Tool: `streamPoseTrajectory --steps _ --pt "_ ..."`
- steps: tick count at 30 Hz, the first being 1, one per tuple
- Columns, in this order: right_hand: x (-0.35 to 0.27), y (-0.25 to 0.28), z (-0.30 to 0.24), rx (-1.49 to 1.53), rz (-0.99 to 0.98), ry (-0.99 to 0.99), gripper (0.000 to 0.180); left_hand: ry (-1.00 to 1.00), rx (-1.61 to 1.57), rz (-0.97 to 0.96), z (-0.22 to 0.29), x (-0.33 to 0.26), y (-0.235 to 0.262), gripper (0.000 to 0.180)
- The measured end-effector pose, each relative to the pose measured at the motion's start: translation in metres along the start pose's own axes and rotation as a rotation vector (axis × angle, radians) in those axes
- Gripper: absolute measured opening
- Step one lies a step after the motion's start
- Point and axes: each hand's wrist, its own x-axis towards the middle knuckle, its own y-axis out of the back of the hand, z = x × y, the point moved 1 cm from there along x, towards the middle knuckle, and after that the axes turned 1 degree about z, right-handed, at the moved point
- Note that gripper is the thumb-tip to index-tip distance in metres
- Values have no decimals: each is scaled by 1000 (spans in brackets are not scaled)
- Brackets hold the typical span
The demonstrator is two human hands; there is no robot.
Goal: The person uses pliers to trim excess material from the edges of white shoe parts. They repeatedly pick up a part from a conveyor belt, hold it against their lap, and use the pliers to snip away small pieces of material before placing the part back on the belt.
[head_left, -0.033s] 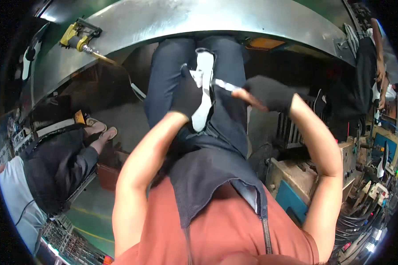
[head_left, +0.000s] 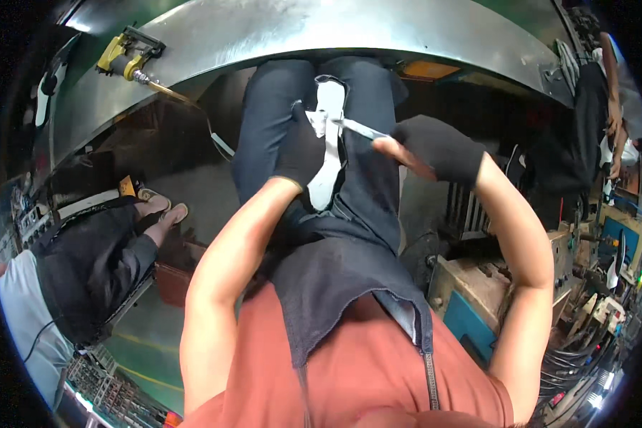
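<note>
The left hand (head_left: 301,148), in a black glove, is closing around a white part (head_left: 327,143) and pressing it against the lap. The part is lying along the gap between the thighs, at about 12 o'clock from the chest, its long axis running from 12 to 6. The right hand (head_left: 435,148), in a black fingerless glove, is gripping a thin metal blade (head_left: 360,129) whose tip is pointing toward 9 o'clock and touching the upper end of the part, just beside the left hand's fingers. A dark apron (head_left: 335,278) is hanging over the orange shirt (head_left: 264,371) and the knees. A curved steel table (head_left: 349,32) is arching across at 12 o'clock, with a yellow clamp (head_left: 125,55) at 10 o'clock. Another person (head_left: 78,264) is sitting at 8 o'clock, well apart from the hands.
</note>
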Motion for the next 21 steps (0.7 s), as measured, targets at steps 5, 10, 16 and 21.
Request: streamPoseTrajectory --steps 5,10,16,21 --pt "4 -50 -14 329 515 220 39 -166 69 -131 1 -27 12 69" --pt "-17 -97 20 461 -79 -204 46 288 -1015 -165 -100 -111 -52 61" --pt "10 -58 -13 279 -267 -163 48 623 -1482 -421 -14 -75 12 46" --pt "-2 -116 5 192 48 -67 39 282 -911 -100 -39 -83 -31 43"
